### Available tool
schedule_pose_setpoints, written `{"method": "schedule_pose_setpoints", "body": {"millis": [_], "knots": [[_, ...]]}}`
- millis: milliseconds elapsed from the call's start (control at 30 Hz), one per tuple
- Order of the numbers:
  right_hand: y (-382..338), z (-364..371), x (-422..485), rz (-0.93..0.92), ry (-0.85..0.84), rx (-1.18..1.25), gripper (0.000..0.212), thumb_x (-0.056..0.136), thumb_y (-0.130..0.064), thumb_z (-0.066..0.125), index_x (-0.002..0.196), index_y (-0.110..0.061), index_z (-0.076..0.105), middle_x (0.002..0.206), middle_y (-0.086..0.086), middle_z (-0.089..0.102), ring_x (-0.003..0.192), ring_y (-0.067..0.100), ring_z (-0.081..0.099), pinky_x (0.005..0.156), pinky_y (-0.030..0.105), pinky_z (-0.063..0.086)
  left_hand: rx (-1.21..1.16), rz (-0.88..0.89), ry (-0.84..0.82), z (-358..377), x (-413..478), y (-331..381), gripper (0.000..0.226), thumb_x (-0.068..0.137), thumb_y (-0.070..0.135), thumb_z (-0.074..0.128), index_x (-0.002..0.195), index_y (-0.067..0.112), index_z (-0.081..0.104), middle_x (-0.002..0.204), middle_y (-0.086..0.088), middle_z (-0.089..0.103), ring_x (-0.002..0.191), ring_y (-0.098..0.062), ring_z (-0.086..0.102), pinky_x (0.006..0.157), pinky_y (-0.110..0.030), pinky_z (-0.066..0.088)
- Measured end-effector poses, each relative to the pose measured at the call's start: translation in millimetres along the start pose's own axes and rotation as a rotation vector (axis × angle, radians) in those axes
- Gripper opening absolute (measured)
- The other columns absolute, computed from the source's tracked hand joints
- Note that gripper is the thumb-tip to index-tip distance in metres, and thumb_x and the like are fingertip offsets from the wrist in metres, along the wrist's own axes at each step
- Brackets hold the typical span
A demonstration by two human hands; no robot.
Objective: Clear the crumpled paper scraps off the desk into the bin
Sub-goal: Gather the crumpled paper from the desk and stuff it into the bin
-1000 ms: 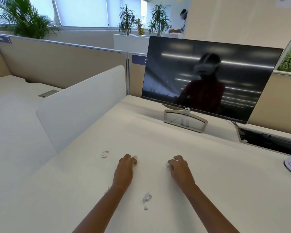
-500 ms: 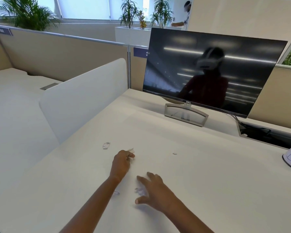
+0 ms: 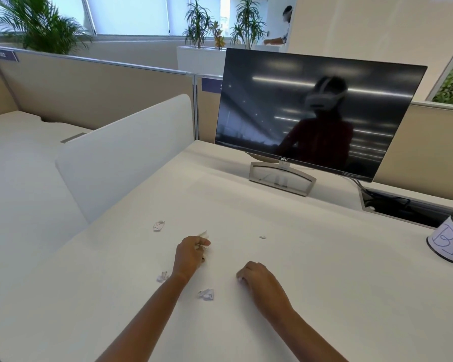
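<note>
White desk [image 3: 324, 270] held loose scraps [image 3: 206, 294]. Left hand [image 3: 190, 254] was clenched on paper [image 3: 203, 235]; right hand [image 3: 256, 280] was curled, its contents unclear. Gathering seemed underway; next, likely the bin [image 3: 449, 244] far right.

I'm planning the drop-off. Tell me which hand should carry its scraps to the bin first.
Right. The bin stands at the desk's far right edge, nearer the right hand, which is curled over a scrap. The left hand would probably have to cross over.
</note>
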State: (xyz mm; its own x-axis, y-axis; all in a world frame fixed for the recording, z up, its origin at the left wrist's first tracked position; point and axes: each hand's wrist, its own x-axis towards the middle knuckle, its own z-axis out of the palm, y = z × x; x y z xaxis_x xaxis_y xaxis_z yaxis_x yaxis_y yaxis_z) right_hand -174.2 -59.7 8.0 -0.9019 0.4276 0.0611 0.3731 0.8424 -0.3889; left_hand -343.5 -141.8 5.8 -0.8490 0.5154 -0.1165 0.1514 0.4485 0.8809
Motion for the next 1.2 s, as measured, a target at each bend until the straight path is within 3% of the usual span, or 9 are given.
{"method": "schedule_pose_setpoints", "body": {"millis": [167,333,400,533,667,800,933,1033,1200], "knots": [[31.1,-19.3,-6.1,0.246,0.138,0.34,0.02,0.088,-0.001,0.053,0.101,-0.004,0.069,0.105,0.011,0.068,0.099,0.018,0.061,0.082,0.018,0.04,-0.1,-0.007,-0.04,13.5,-6.1,18.7,0.034,0.084,-0.015,0.038,0.094,-0.003,0.068,0.09,-0.01,0.063,0.052,-0.014,0.053,0.047,-0.005,0.046],[66.1,-44.9,-22.8,0.381,0.275,0.477,0.014,0.083,0.001,0.061,0.089,-0.001,0.073,0.092,0.01,0.073,0.073,0.005,0.056,0.064,-0.003,0.037,-0.218,-0.011,-0.115,47.6,-15.7,48.8,0.031,0.084,-0.017,0.039,0.095,-0.009,0.067,0.087,-0.008,0.06,0.041,-0.002,0.053,0.05,-0.011,0.047],[82.0,-57.3,-31.2,0.423,0.322,0.521,0.012,0.082,0.001,0.063,0.087,0.0,0.074,0.083,0.007,0.071,0.069,0.0,0.055,0.063,-0.002,0.039,-0.258,-0.002,-0.161,66.5,-20.4,63.7,0.031,0.084,-0.018,0.039,0.094,-0.009,0.066,0.086,-0.01,0.06,0.047,-0.008,0.052,0.049,-0.012,0.046],[118.9,-86.1,-50.8,0.504,0.403,0.604,0.011,0.082,0.002,0.064,0.088,0.001,0.073,0.065,-0.009,0.061,0.07,0.013,0.059,0.066,0.009,0.045,-0.295,0.007,-0.252,109.6,-29.5,96.4,0.031,0.083,-0.019,0.04,0.096,-0.009,0.066,0.08,-0.01,0.06,0.054,-0.016,0.051,0.048,-0.012,0.048],[162.0,-116.6,-71.3,0.578,0.49,0.62,0.012,0.082,0.005,0.063,0.09,0.004,0.072,0.064,-0.005,0.061,0.064,0.011,0.06,0.055,0.001,0.046,-0.297,0.043,-0.353,158.6,-39.5,131.9,0.031,0.084,-0.019,0.039,0.098,-0.011,0.065,0.064,-0.005,0.054,0.053,-0.016,0.049,0.049,-0.013,0.047],[208.0,-149.5,-88.1,0.627,0.584,0.58,0.014,0.082,0.004,0.062,0.092,0.003,0.072,0.073,0.007,0.066,0.069,0.021,0.061,0.055,0.002,0.045,-0.286,0.097,-0.436,210.2,-52.1,169.2,0.029,0.084,-0.017,0.041,0.098,-0.011,0.065,0.076,-0.006,0.058,0.053,-0.015,0.051,0.048,-0.012,0.048],[250.9,-183.5,-101.6,0.659,0.681,0.534,0.014,0.083,0.004,0.061,0.093,0.004,0.071,0.085,0.016,0.069,0.072,0.023,0.061,0.06,0.005,0.048,-0.239,0.156,-0.515,264.2,-67.0,202.7,0.027,0.086,-0.015,0.043,0.099,-0.01,0.066,0.086,-0.011,0.061,0.042,-0.001,0.055,0.045,-0.009,0.047],[280.0,-208.1,-110.3,0.68,0.743,0.457,0.014,0.083,0.004,0.061,0.092,0.005,0.071,0.084,0.014,0.069,0.067,0.02,0.06,0.051,-0.002,0.041,-0.195,0.206,-0.562,303.0,-79.0,226.9,0.027,0.088,-0.012,0.044,0.101,-0.008,0.066,0.111,-0.018,0.063,0.052,-0.003,0.055,0.047,-0.006,0.048],[325.3,-244.5,-115.3,0.7,0.775,0.328,0.017,0.083,0.003,0.058,0.095,0.004,0.07,0.093,0.022,0.07,0.086,0.034,0.064,0.069,0.026,0.04,-0.119,0.303,-0.595,359.3,-89.2,273.0,0.03,0.088,-0.012,0.041,0.105,-0.006,0.065,0.112,-0.02,0.063,0.058,-0.006,0.051,0.046,-0.006,0.046]]}}
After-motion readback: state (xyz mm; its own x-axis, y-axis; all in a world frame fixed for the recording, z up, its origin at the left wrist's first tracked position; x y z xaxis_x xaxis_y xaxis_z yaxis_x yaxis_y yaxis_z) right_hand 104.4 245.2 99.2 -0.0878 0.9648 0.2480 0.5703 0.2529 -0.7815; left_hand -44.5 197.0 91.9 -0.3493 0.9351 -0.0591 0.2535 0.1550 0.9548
